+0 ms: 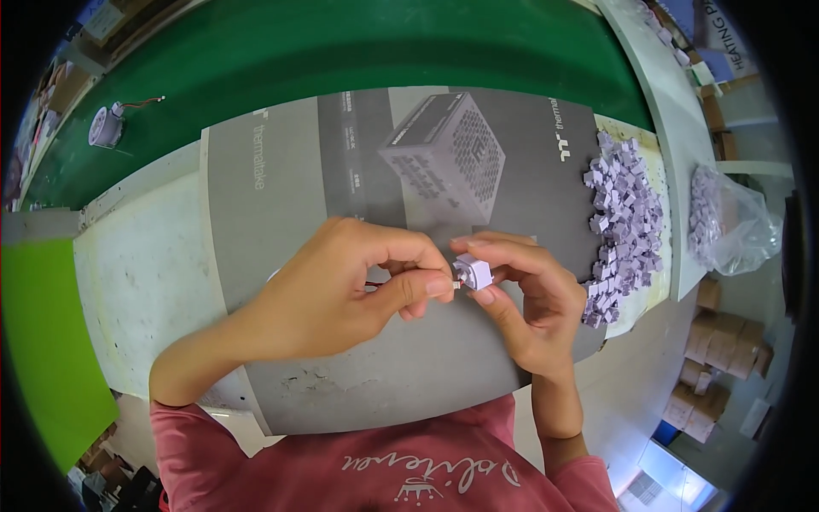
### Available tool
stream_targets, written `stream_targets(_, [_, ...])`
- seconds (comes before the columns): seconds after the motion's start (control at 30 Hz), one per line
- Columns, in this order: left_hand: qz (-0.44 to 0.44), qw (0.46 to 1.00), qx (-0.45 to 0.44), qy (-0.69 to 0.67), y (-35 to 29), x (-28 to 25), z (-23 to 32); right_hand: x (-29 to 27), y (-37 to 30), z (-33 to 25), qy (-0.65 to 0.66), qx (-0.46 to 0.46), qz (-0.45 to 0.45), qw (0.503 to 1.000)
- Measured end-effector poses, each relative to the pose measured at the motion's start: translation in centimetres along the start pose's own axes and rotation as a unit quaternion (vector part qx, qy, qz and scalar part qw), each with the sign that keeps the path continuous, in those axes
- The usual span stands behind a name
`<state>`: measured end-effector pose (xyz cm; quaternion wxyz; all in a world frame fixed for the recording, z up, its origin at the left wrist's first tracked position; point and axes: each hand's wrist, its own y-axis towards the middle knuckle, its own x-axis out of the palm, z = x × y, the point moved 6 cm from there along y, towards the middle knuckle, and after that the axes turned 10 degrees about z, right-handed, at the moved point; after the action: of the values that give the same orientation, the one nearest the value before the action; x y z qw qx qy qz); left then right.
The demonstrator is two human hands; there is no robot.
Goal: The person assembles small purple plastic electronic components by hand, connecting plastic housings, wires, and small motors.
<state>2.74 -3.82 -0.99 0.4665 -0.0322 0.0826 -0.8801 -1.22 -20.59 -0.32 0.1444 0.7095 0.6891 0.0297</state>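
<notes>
Between the thumb and forefinger of my left hand (354, 286) is a small white wire connector (456, 285), with a bit of red and dark wire (373, 284) showing behind the fingers. My right hand (542, 299) pinches a small pale lilac plastic cube-shaped piece (475, 272) by its sides. Connector and piece meet or nearly meet; whether one sits inside the other I cannot tell. A sliver of something white and rounded (272, 276) peeks out behind my left wrist, mostly hidden. Below both hands lies a grey printed cardboard sheet (290, 324).
A heap of similar lilac pieces (627, 222) lies right of the cardboard. Beyond it, a clear plastic bag (740, 224) holds more. On the green belt (341, 51), far left, stands a round white motor-like part (106, 126) with a wire lead. Brown cartons (725, 341) are stacked at right.
</notes>
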Motion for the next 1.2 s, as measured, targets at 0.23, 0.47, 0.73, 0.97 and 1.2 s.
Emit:
stream_targets(0.23, [-0.01, 1.0, 0.004, -0.019, 0.0, 0.1, 0.1, 0.1, 0.0, -0.1, 0.002, 0.013, -0.015, 1.0])
stream_targets(0.47, [0.019, 0.999, -0.009, -0.038, 0.0, 0.0, 0.0, 0.5, 0.3, -1.5, -0.115, -0.108, -0.008, 0.987])
stream_targets(0.73, [0.009, 0.997, -0.036, -0.063, -0.1, -0.2, 0.1, 1.0, -0.2, -1.6, -0.12, -0.159, 0.024, 0.98])
stream_targets(0.97, [0.025, 0.999, -0.016, -0.021, 0.0, -0.2, 0.3, 1.2, -0.2, -2.3, -0.152, -0.157, 0.05, 0.974])
stream_targets(1.2, [0.067, 0.997, -0.005, 0.048, -0.5, -0.3, 1.0, 1.7, -0.3, -3.4, -0.227, -0.174, 0.026, 0.958])
